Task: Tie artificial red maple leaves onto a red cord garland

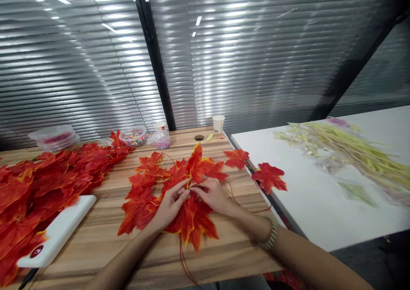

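Note:
Both hands meet over a bunch of artificial red maple leaves (139,206) on the wooden table. My left hand (173,202) pinches the yellow leaf stem (188,182) between thumb and fingers. Close beside it, my right hand (213,194) is closed on a thin reddish-brown cord (201,181) at that stem. One orange-red leaf (198,164) stands up above the fingertips, and others spread below and to the left. Loose cord (235,196) loops to the right of the hands, and more hangs over the table's front edge.
A large heap of red leaves (41,183) covers the left side, partly over a white flat device (60,232). Clear tubs of beads (133,137) and a paper cup (218,123) stand at the back. Yellow-green strips (349,149) lie on the white table (304,196) at right.

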A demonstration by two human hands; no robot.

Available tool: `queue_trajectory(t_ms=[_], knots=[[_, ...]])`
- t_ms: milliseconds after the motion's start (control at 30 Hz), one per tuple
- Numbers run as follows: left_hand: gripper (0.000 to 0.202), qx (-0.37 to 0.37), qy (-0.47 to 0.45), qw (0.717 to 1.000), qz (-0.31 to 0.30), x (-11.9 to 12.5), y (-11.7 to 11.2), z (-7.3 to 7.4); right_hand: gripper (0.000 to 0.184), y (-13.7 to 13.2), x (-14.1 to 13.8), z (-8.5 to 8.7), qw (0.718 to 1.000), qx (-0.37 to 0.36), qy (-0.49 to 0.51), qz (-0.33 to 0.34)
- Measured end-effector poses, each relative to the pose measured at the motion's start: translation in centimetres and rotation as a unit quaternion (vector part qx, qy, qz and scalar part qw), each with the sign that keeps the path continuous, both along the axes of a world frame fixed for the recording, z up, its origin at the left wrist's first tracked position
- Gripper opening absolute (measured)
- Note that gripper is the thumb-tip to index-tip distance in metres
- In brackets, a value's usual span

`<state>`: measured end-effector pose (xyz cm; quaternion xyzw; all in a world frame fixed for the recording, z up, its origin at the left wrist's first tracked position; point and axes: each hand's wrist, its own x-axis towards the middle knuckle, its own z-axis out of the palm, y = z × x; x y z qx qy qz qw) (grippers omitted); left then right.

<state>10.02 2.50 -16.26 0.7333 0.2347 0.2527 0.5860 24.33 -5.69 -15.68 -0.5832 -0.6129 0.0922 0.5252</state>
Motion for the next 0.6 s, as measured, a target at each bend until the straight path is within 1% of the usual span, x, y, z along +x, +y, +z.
queue_trajectory(t_ms=[167,400,600], knots=[[0.053,0.001,0.005,1.0,0.003,0.03,-0.05,0.14,0.014,-0.02,-0.07,0.06,1.0,0.002,-0.011,-0.005],[0.054,-0.018,0.004,1.0,0.001,0.06,-0.27,0.52,0.013,0.02,-0.08,-0.05,1.0,0.004,-0.013,-0.003],[0.056,-0.041,0.002,0.999,0.001,0.06,-0.17,0.36,0.013,0.01,-0.05,0.0,1.0,0.01,-0.007,-0.003]])
